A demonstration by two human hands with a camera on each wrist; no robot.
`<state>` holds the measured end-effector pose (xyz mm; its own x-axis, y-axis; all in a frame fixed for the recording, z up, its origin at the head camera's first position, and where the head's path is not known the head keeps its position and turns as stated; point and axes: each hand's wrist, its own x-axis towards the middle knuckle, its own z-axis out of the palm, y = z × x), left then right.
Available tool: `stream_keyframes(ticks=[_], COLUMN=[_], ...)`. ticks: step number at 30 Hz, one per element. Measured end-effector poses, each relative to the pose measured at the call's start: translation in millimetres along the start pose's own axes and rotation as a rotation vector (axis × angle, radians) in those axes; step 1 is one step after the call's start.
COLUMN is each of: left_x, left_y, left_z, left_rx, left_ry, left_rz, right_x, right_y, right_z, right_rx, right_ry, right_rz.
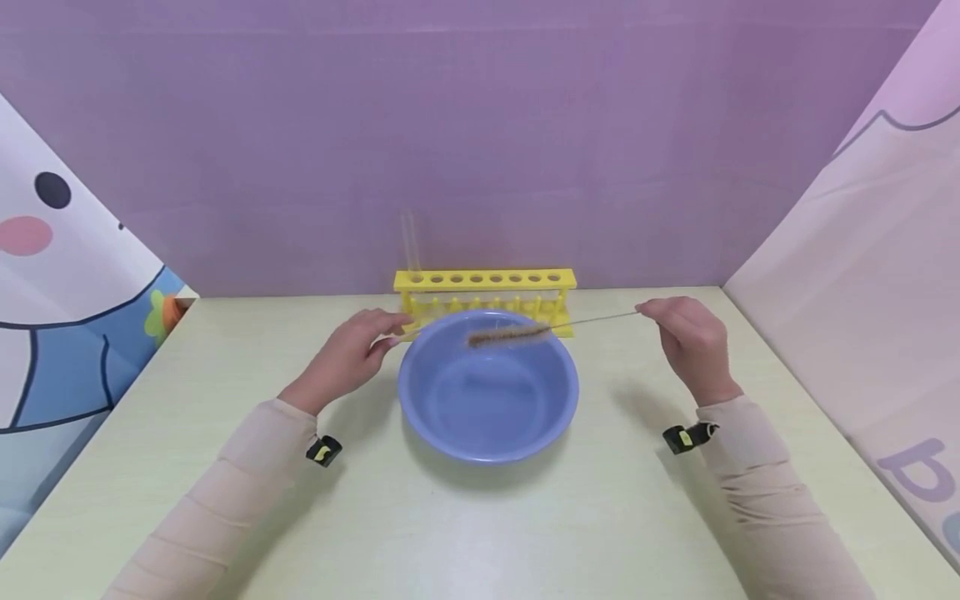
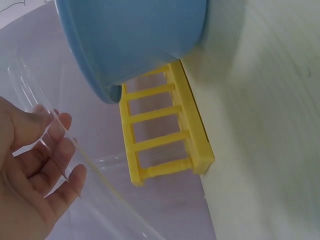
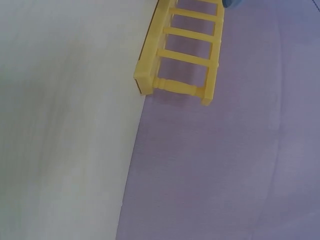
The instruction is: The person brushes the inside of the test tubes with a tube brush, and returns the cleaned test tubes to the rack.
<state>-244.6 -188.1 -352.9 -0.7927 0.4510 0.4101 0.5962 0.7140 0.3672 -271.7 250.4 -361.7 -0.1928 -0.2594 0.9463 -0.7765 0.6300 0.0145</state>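
My left hand (image 1: 352,354) holds a clear glass test tube (image 2: 36,90) between thumb and fingers, left of the basin's rim. In the left wrist view its rounded end sticks out past the thumb. My right hand (image 1: 690,337) pinches the thin wire handle of a test tube brush (image 1: 510,335) between thumb and fingertips. The brown bristles lie nearly level over the far part of a blue basin (image 1: 487,450), pointing toward the left hand. The right wrist view does not show the right hand.
A yellow test tube rack (image 1: 486,282) stands behind the basin, close to the purple back wall (image 1: 480,142). Another clear test tube (image 1: 410,242) stands upright in its leftmost hole. Printed cloth panels (image 1: 885,275) border both sides of the pale table (image 1: 480,542).
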Motion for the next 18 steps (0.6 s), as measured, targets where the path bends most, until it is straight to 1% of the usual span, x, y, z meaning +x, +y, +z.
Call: stream_keyframes(ticks=[9, 13, 18], left_x=[-0.2, 1.0, 4.4], left_y=[-4.0, -5.4, -5.9], left_z=[-2.9, -2.6, -1.4], left_rx=[0.002, 0.013, 0.029], left_ry=[-0.077, -0.112, -0.162], left_rz=[-0.048, -0.040, -0.033], right_x=[5.8, 10.3, 15.0], right_y=[1.8, 1.0, 0.0], right_z=[4.0, 5.6, 8.7], right_rx=[-0.032, -0.018, -0.016], right_ry=[0.142, 0.192, 0.228], right_rz=[0.006, -0.006, -0.012])
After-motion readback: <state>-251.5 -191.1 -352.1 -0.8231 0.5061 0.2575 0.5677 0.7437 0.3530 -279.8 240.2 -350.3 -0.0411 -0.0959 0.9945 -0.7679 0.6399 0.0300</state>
